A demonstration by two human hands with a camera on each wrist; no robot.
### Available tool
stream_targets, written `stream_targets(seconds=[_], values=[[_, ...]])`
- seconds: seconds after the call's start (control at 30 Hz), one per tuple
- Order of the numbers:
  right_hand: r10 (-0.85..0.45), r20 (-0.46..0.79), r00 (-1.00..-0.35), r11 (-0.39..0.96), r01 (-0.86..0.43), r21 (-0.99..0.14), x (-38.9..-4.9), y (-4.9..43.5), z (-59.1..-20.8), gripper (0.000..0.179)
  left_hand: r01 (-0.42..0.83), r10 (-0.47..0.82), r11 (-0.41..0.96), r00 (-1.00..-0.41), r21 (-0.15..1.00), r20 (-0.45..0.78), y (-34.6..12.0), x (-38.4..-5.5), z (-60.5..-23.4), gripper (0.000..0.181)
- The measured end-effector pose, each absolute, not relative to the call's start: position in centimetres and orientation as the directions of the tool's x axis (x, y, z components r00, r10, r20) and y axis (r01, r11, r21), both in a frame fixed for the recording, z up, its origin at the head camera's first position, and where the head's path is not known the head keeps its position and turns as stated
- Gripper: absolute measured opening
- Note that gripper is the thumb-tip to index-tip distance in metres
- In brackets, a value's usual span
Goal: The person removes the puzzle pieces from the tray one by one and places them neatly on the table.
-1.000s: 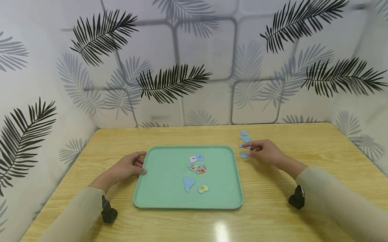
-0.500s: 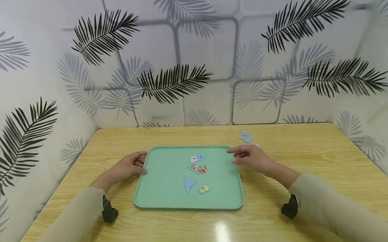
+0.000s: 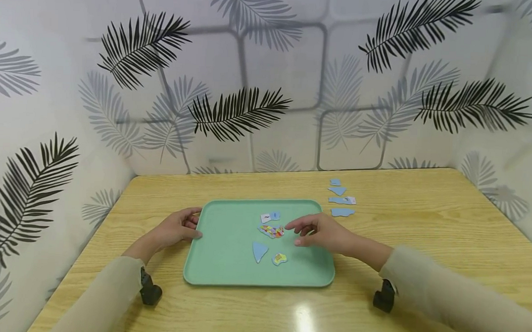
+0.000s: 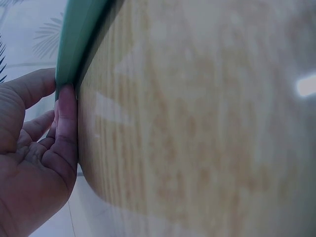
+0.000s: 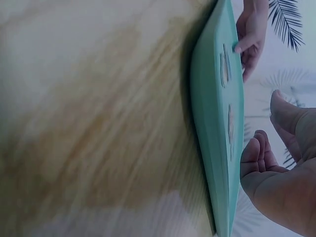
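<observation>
A green tray (image 3: pixel 225 270) lies on the table, several flat, irregular puzzle pieces on it. My left hand (image 3: pixel 176 226) holds the tray's left edge, its thumb against the rim in the left wrist view. Over the right part of the tray hovers my right hand (image 3: pixel 321 233), thumb and forefinger apart, nothing held. Nearest its fingertips is a multicoloured piece (image 3: pixel 272 231). In front of that are a blue triangular piece (image 3: pixel 259 252) and a yellow-patterned piece (image 3: pixel 279 258). A white piece (image 3: pixel 265 218) touches a small blue piece (image 3: pixel 274 216) further back.
Beyond the tray's back right corner, several blue pieces (image 3: pixel 342 212) form a column on the wooden table (image 3: pixel 407 207). A leaf-patterned wall covering (image 3: pixel 275 151) rises at the table's back edge and left side.
My right hand has moved from the column of blue pieces, left and toward me, to above the tray. Those pieces are now uncovered. My left hand stays at the tray's edge.
</observation>
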State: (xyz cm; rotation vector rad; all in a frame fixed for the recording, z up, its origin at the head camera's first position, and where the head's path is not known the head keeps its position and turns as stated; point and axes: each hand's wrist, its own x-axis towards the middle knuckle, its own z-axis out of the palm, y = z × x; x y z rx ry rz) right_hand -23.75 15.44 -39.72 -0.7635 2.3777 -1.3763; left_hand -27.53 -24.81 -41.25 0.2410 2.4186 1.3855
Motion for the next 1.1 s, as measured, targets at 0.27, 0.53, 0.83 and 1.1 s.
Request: stream_targets(seconds=[0.27, 0.53, 0.83, 1.1], values=[[-0.621, -0.012, -0.784, 0.425, -0.323, -0.846, -23.2, 14.0, -40.3, 0.037, -0.022, 0.312, 0.511, -0.927, 0.859, -0.210, -24.9, -27.7, -41.4, 0.075], [-0.643, -0.054, -0.764, 0.439, -0.309, -0.844, -22.8, 13.3, -40.6, 0.037, -0.017, 0.318, 0.508, -0.926, 0.861, -0.205, -25.0, -27.7, -41.5, 0.075], [-0.663, -0.039, -0.747, 0.458, -0.365, -0.810, -22.6, 12.7, -40.7, 0.036, -0.021, 0.315, 0.510, -0.926, 0.860, -0.209, -25.0, -27.7, -41.3, 0.075], [-0.648, -0.015, -0.761, 0.494, -0.406, -0.769, -22.2, 12.3, -41.0, 0.031, -0.020, 0.315, 0.512, -0.926, 0.859, -0.209, -24.9, -27.7, -41.3, 0.075]])
